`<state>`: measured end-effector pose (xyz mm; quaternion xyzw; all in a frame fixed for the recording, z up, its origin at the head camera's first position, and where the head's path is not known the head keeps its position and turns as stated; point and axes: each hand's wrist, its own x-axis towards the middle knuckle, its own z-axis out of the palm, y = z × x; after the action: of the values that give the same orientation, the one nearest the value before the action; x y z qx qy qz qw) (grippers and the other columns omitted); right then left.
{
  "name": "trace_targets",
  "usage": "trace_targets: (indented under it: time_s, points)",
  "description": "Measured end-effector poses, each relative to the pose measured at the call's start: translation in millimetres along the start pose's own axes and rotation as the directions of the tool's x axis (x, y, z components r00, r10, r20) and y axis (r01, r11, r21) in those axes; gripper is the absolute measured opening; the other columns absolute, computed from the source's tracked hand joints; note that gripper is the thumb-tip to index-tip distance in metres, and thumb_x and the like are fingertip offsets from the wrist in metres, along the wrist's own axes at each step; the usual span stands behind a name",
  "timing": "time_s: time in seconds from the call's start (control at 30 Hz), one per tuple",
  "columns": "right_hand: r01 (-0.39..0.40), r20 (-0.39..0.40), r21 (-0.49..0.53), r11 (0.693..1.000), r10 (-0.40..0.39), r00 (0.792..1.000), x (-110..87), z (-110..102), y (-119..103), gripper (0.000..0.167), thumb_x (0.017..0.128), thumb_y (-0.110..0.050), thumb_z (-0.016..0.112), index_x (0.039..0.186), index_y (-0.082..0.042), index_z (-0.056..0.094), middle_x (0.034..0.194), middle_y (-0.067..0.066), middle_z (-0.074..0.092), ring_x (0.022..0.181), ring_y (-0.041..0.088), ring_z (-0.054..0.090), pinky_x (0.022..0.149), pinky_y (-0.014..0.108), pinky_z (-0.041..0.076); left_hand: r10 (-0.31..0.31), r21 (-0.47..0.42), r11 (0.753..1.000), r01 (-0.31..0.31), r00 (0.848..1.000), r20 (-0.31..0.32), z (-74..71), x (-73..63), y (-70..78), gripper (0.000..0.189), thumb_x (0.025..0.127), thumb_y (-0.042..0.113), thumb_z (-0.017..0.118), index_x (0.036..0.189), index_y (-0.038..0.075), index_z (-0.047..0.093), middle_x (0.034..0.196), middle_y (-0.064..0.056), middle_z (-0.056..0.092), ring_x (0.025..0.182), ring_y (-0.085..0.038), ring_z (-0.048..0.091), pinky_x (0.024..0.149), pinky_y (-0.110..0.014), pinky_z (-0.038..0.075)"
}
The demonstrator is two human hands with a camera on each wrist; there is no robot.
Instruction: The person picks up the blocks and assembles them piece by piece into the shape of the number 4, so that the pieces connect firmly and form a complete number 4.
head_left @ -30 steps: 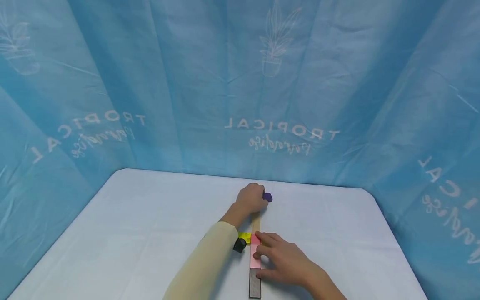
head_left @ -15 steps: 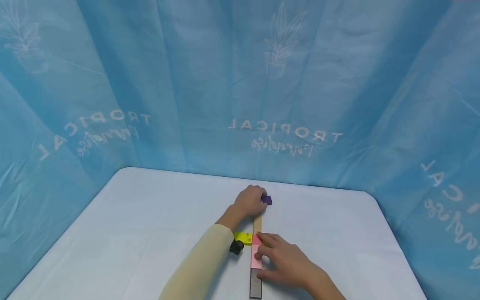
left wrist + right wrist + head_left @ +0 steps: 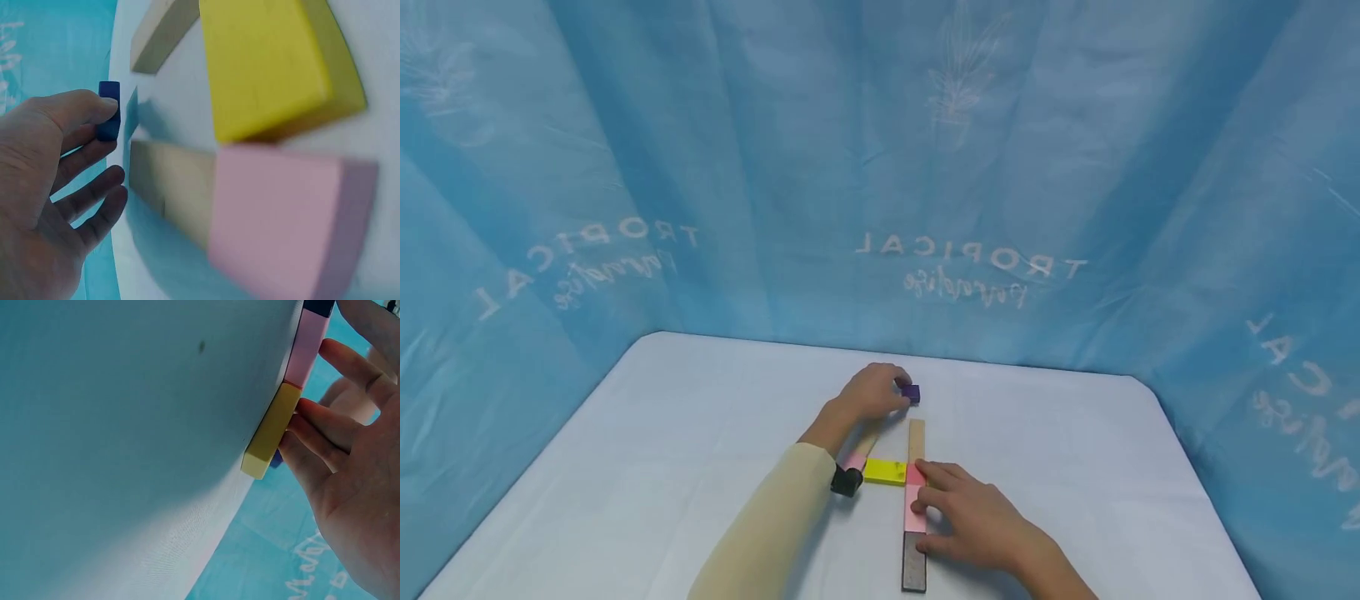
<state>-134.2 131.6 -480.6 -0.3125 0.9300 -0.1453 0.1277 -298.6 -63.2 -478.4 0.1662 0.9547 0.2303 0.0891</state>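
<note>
My left hand (image 3: 871,393) pinches a small dark purple block (image 3: 109,114) between thumb and fingers, near the far end of the table. Under the left wrist lie a plain wood block (image 3: 172,181) and a pink block (image 3: 275,212), end to end. My right hand (image 3: 970,512) lies with spread fingers along a straight row. That row has a plain wood block (image 3: 917,439) at the far end, then a red block (image 3: 915,475), a pink block (image 3: 914,510) and a grey block (image 3: 913,562). A yellow block (image 3: 885,472) bridges crosswise between the two rows.
A white-covered table (image 3: 700,467) carries the blocks, its far edge near the blue printed curtain (image 3: 790,208). The curtain hangs on the left and right sides as well. A black wrist camera (image 3: 847,481) sits on the left wrist, over the left row.
My left hand has moved left with the purple block, uncovering the far end of the right row and part of the left row. The right hand stays at its row.
</note>
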Motion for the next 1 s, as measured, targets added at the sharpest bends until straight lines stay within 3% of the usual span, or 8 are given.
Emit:
trace_targets:
  time_s: [0.2,0.57,0.83,1.0]
  points:
    - [-0.003,-0.003,0.0,1.0,0.003,1.0,-2.3,-0.8,2.2,0.032,0.08,-0.062,0.065,0.105,-0.044,0.062,0.151,-0.005,0.034,0.132,0.021,0.036,0.078,0.058,0.049,-0.033,0.024,0.999,0.032,0.999,0.03,-3.6,-3.1,-14.0,0.035,0.085,0.03,0.069,0.119,0.02,0.067,0.111,0.003,0.064,0.103,-0.017,0.056,0.093,-0.041,0.046]
    - [-0.011,0.0,-0.011,1.0,0.011,1.0,1.8,-1.4,-0.4,0.033,0.079,-0.063,0.065,0.106,-0.044,0.061,0.151,-0.006,0.034,0.132,0.02,0.035,0.079,0.057,0.049,-0.009,0.042,0.999,0.006,0.998,0.061,-15.2,-15.9,-29.4,0.035,0.086,0.024,0.07,0.12,0.02,0.067,0.117,0.001,0.063,0.109,-0.019,0.054,0.094,-0.041,0.046]
    - [0.003,-0.008,-0.018,1.0,-0.003,1.0,1.3,-1.7,0.5,0.033,0.08,-0.063,0.065,0.106,-0.044,0.061,0.151,-0.005,0.033,0.133,0.02,0.034,0.078,0.057,0.05,-0.026,-0.025,0.999,0.028,0.997,0.073,-17.2,-20.6,-30.7,0.032,0.088,0.03,0.067,0.119,0.021,0.068,0.114,0.002,0.063,0.104,-0.018,0.055,0.089,-0.04,0.048]
    - [0.011,-0.016,-0.024,1.0,-0.012,1.0,0.8,-1.2,-0.2,0.033,0.08,-0.063,0.065,0.106,-0.043,0.062,0.151,-0.005,0.034,0.133,0.02,0.035,0.077,0.056,0.05,-0.022,-0.025,0.999,0.024,0.998,0.061,-16.5,-21.4,-29.9,0.026,0.09,0.028,0.065,0.115,0.022,0.069,0.114,0.002,0.064,0.108,-0.019,0.056,0.092,-0.042,0.046]
